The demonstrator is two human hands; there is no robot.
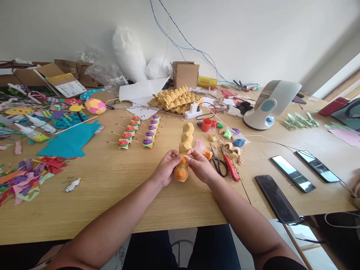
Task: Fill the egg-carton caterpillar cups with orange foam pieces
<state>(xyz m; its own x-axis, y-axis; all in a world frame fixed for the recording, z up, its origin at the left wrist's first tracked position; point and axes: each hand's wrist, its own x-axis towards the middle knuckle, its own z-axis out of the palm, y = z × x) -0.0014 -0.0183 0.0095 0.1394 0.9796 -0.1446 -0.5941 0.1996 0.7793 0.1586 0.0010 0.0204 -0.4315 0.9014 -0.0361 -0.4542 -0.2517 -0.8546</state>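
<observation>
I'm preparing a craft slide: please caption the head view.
Left hand and right hand hold a yellow egg-carton strip, its near end orange, at a wooden table with scissors close by.

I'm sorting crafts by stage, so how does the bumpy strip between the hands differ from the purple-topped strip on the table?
The held strip shows orange only on its nearer part, with the rest bare yellow; the purple strip has purple on every visible bump.
The held strip is gripped by the left hand and right hand; the purple strip stands untouched on the table.
Both are single rows of bumps.
</observation>
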